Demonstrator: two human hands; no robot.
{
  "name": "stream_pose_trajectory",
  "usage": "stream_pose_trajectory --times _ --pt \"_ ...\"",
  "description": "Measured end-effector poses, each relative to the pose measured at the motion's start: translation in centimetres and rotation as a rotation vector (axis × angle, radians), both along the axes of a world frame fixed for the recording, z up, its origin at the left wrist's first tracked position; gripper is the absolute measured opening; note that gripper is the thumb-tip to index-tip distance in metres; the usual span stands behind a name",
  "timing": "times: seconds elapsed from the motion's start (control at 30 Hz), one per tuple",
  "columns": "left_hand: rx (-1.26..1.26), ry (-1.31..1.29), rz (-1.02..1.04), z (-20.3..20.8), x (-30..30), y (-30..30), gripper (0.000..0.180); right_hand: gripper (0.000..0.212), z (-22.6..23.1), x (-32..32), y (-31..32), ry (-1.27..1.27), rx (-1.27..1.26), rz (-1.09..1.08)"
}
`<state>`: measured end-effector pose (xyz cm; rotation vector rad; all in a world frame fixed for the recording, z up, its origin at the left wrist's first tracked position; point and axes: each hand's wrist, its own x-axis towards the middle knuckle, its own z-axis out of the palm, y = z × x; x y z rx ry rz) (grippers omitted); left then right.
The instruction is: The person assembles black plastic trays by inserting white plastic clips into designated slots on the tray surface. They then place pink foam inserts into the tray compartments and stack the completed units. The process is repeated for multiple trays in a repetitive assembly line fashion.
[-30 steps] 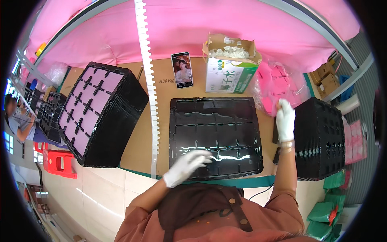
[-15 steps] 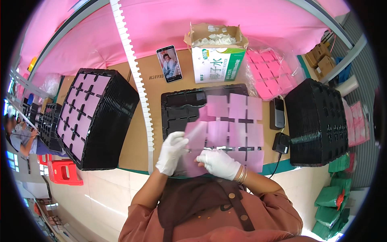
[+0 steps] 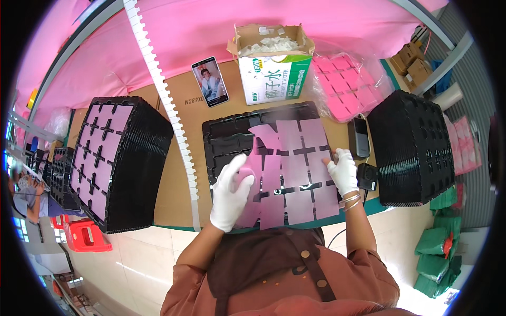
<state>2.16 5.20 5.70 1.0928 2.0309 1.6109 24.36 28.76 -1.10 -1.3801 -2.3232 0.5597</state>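
Note:
A thin pink sheet with cross-shaped cutouts (image 3: 294,138) lies over the right part of a black plastic tray (image 3: 221,126). Its left side is lifted and curled. My left hand (image 3: 230,194), in a white glove, has its thumb and fingers closed on that curled side. At the sheet's right edge is my right hand (image 3: 343,173), also gloved but with bare fingertips, which pinch the edge. Black cells of the tray show at the left and through the cutouts.
Tall stacks of black trays stand left (image 3: 142,158) and right (image 3: 411,152), the left one topped with pink. Behind are a phone (image 3: 211,81), a carton of white pieces (image 3: 271,73) and bagged pink sheets (image 3: 348,84). A power bank (image 3: 359,138) and black adapter (image 3: 367,176) lie right.
My right hand has moved from the sheet's near middle to its right edge. The sheet's right part has settled flatter on the tray. My left hand has shifted slightly right and stays at the curled side.

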Motion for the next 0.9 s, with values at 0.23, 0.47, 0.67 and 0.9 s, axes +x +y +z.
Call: stream_pose_trajectory --times 0.23,0.47,0.67,0.9 --pt "-0.155 -0.202 0.155 -4.4 -3.7 -3.8 0.036 0.035 0.7 -3.2 1.3 0.129 0.044 0.002" --pt "-0.189 -0.091 0.146 -5.0 -3.2 -4.3 0.032 0.025 1.7 -4.6 -0.2 0.017 0.102 0.055" --pt "-0.215 0.042 0.195 -5.3 -3.4 -4.0 0.030 0.022 2.0 -4.6 -0.8 -0.046 0.069 0.062" --pt "-0.256 0.326 0.240 -5.4 -3.7 -1.7 0.030 0.017 1.3 -5.3 1.2 -0.007 0.133 0.027"
